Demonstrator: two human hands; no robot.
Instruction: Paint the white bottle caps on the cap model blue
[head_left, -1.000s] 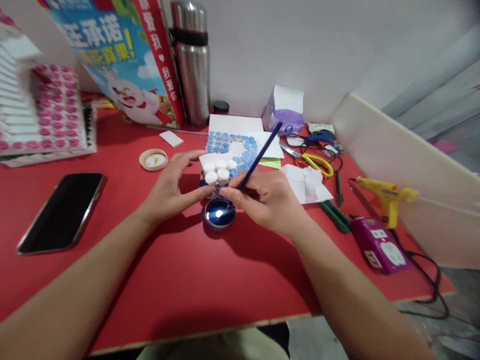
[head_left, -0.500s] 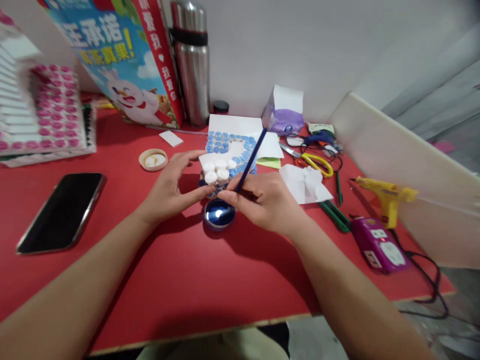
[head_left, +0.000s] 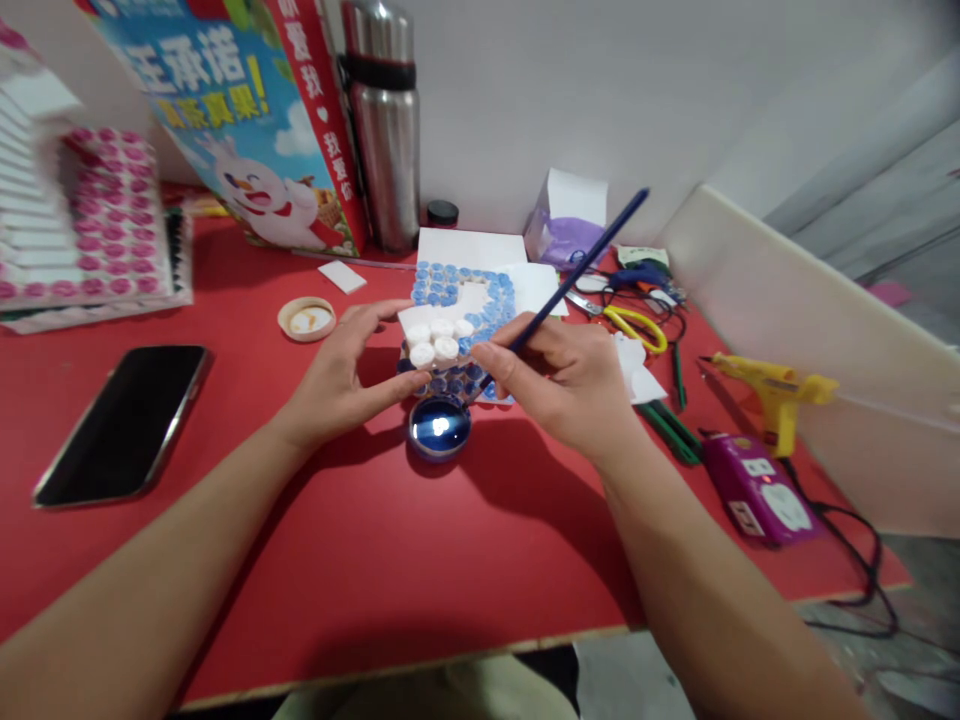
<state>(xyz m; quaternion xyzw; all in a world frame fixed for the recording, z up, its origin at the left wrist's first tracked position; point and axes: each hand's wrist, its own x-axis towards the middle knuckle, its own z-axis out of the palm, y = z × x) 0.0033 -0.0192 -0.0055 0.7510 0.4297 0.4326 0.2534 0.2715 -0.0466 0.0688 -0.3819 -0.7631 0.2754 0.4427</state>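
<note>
A slim dark blue paintbrush (head_left: 585, 265) is pinched in my right hand (head_left: 562, 375), its handle slanting up to the right. Its lower end is down by the right rim of a round jar of glossy dark blue paint (head_left: 439, 432). Behind the jar lies a craft piece covered in rolled paper coils (head_left: 487, 318), light blue at the back and darker blue in front, with several white coils (head_left: 444, 345) standing out on it. My left hand (head_left: 349, 365) has thumb and fingers spread at the left edge of this piece, the thumb tip by its front corner.
To the left are a phone (head_left: 124, 425) and a round lid (head_left: 306, 320). A steel flask (head_left: 386, 140) and a printed box (head_left: 262, 130) stand at the back. Scissors (head_left: 636, 328), a green cutter (head_left: 670, 432), a yellow glue gun (head_left: 776, 385) and a purple power socket (head_left: 757, 490) lie right.
My right hand has moved right with the paintbrush, which now leans further right, its lower end beside the paint jar's rim. My left hand has stayed in place.
</note>
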